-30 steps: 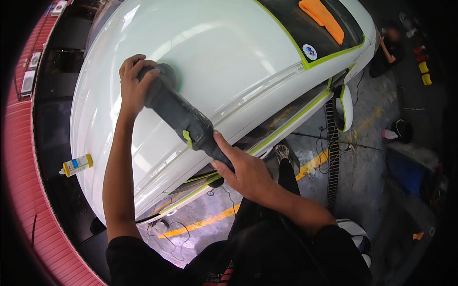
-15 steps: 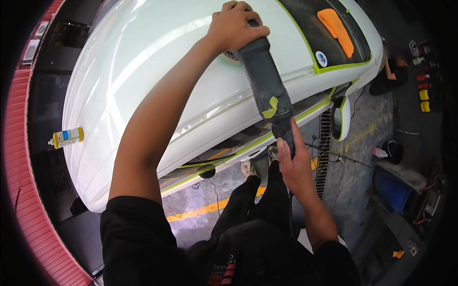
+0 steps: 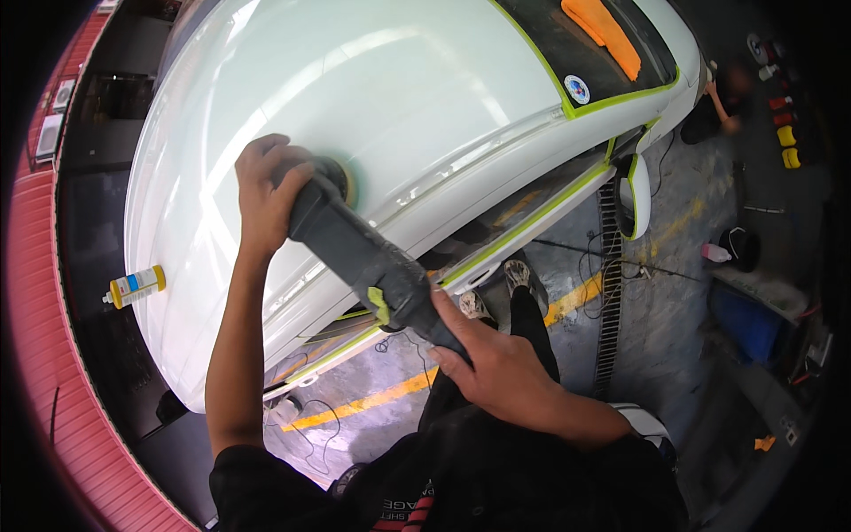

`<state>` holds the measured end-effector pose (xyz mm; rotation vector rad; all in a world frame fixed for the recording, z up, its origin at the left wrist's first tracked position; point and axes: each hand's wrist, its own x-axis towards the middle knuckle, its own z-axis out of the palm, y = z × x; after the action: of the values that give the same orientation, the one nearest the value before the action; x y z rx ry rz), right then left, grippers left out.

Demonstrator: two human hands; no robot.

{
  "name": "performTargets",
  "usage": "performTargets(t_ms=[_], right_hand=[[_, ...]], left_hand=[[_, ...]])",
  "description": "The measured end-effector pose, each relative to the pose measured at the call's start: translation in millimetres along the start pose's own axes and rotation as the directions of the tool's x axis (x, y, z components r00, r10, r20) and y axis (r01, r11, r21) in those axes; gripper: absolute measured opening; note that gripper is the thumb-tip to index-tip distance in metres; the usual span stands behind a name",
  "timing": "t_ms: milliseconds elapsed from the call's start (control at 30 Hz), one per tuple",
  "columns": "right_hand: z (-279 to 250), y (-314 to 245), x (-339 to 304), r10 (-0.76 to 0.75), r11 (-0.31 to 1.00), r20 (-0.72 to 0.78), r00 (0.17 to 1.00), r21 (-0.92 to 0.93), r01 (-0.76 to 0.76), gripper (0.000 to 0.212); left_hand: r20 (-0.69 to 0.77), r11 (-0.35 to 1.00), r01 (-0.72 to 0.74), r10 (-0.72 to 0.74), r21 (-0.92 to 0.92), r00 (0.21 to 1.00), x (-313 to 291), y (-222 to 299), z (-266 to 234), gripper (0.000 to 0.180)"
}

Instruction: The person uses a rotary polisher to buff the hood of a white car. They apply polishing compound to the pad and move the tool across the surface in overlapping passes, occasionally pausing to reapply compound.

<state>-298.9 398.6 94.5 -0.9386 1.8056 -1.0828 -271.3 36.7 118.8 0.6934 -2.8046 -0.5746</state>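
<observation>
A dark polisher (image 3: 355, 257) slants across the white car roof (image 3: 443, 97), which shows bright reflections. Its round pad (image 3: 348, 180) lies against the paint, partly hidden by the machine's head. My left hand (image 3: 269, 191) is wrapped over that head. At the other end my right hand (image 3: 501, 372) grips the rear handle, thumb and forefinger along its sides. A torn piece of yellow-green tape (image 3: 378, 304) sticks to the polisher's body. Lime-green masking tape (image 3: 572, 180) lines the windows and trim.
A yellow-and-white bottle (image 3: 136, 286) lies at the roof's left end. An orange cloth (image 3: 607, 35) rests on the windshield. The side mirror (image 3: 636, 197) juts out at right, near a floor grate (image 3: 609, 293). Cords (image 3: 589, 266) trail on the floor. Another person (image 3: 722, 111) crouches by the car's front.
The polisher has swept left across the roof, away from the windshield, and swung from nearly upright in the view to a slant. Both hands have moved left with it, still holding on.
</observation>
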Motion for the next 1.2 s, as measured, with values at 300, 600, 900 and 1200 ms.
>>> performTargets(t_ms=[300,600,900,1200], right_hand=[[-84.2,42.6,-47.0,0.358,0.919,-0.255,0.898,0.267,-0.291,0.064],[-58.7,79.9,-31.7,0.266,0.924,-0.215,0.940,0.335,-0.185,0.067],[41.8,47.9,51.9,-0.165,0.982,-0.252,0.954,0.048,0.182,0.076],[-36.2,84.1,41.9,0.124,0.987,-0.377,0.918,0.146,-0.074,0.073]], left_hand=[[0.050,0.997,-0.074,0.076,-0.037,0.996,93.0,112.8,120.6,0.050],[0.021,0.992,-0.120,0.119,0.049,0.993,83.1,105.4,106.3,0.046],[-0.029,0.985,0.167,-0.168,-0.048,0.985,99.0,-38.0,5.4,0.029],[0.124,0.952,-0.252,0.233,0.173,0.965,219.0,64.9,114.0,0.037]])
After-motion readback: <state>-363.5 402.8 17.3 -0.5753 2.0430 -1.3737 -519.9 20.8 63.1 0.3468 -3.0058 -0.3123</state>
